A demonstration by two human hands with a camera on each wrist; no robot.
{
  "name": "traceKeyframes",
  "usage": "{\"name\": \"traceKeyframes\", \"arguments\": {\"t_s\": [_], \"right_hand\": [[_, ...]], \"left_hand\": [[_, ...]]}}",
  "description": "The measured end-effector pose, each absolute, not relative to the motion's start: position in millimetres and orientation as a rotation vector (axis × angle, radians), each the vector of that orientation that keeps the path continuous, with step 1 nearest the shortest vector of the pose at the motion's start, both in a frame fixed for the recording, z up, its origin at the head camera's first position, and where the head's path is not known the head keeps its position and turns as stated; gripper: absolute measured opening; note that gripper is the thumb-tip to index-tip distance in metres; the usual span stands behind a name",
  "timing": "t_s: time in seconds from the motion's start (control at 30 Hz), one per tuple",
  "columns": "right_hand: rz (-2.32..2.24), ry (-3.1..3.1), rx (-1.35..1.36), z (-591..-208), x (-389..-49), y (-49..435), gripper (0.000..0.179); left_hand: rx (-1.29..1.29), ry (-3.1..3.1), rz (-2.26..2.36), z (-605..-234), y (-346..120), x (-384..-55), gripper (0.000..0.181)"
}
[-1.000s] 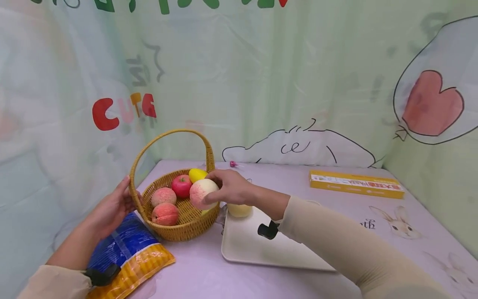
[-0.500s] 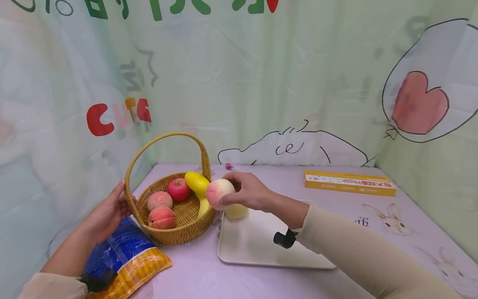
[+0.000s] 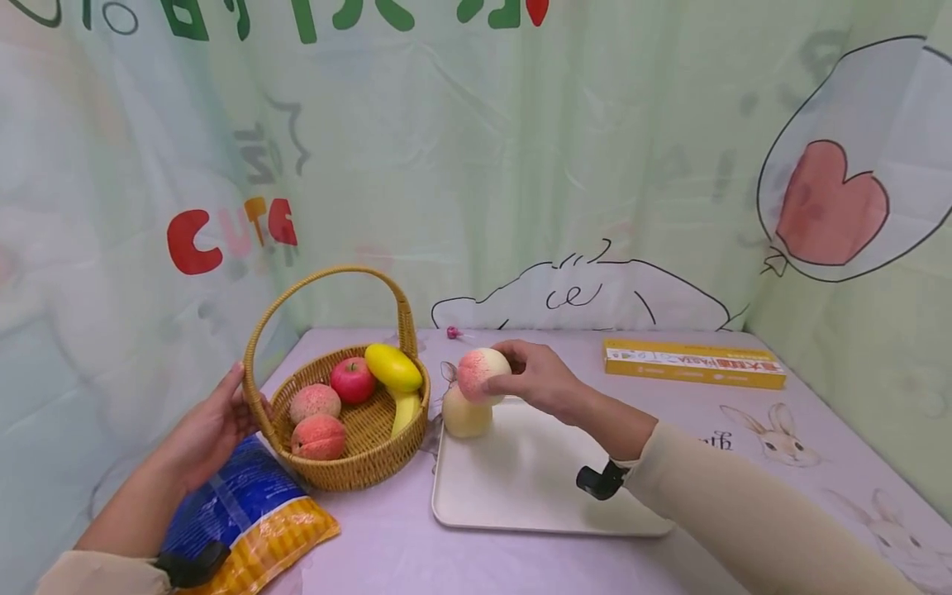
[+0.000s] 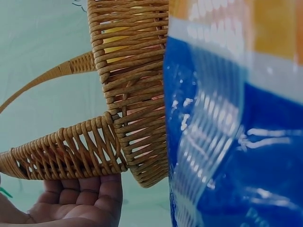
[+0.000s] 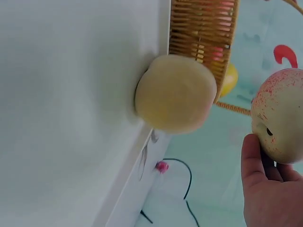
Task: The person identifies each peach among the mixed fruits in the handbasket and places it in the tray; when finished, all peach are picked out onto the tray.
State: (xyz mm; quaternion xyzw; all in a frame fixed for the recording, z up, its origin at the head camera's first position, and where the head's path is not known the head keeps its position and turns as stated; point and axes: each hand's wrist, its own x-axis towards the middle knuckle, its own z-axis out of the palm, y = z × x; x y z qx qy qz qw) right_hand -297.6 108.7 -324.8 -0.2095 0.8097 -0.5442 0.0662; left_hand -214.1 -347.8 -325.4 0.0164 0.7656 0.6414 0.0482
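My right hand (image 3: pixel 546 382) pinches a pale pink-flushed peach (image 3: pixel 476 376) between thumb and fingers, above the far left corner of a white tray (image 3: pixel 550 496). A yellowish peach-like fruit (image 5: pixel 175 94) sits on that corner, just below it. My left hand (image 3: pixel 211 426) holds the handle of a wicker basket (image 3: pixel 364 468) at its left side; the handle partly hides the fingers. Inside the basket are two reddish peaches (image 3: pixel 318 437), a red apple (image 3: pixel 353 380), a yellow mango-like fruit (image 3: pixel 392 368) and a banana (image 3: pixel 405 411).
A blue and orange plastic bag (image 3: pixel 253 512) lies at the basket's front left, under my left forearm. At the back right is a long yellow pasta box (image 3: pixel 692 364). A small pink item (image 3: pixel 453 332) lies near the back edge; curtains enclose the table.
My right hand has carried the peach from over the basket rightward to above the tray, uncovering the banana. My left hand keeps its hold on the handle; the view has shifted slightly.
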Motion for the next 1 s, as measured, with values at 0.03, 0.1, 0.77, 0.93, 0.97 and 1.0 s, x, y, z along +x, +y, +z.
{"name": "traceKeyframes", "arguments": {"t_s": [0.03, 0.1, 0.77, 0.93, 0.97, 1.0], "right_hand": [[-1.641, 2.448, -0.62, -325.9, -298.5, 112.0, 0.052], [-1.641, 2.46, -0.6, -328.4, -301.0, 118.7, 0.052], [-1.407, 2.606, -0.41, -362.3, -323.4, 147.0, 0.056], [-1.337, 2.612, -0.387, -373.4, -324.2, 147.1, 0.058], [-1.332, 2.612, -0.386, -375.3, -324.5, 146.8, 0.058], [-1.325, 2.614, -0.392, -376.7, -324.7, 146.7, 0.057]], "left_hand": [[0.048, 2.333, 1.954, -325.9, -348.1, -214.1, 0.059], [0.047, 2.331, 1.952, -326.4, -348.4, -213.8, 0.059], [0.057, 2.308, 1.964, -325.3, -349.2, -213.3, 0.058], [0.061, 2.313, 1.972, -326.2, -348.4, -213.5, 0.056], [0.066, 2.313, 1.972, -326.1, -348.5, -213.6, 0.056], [0.071, 2.316, 1.972, -325.9, -348.6, -213.7, 0.057]]}}
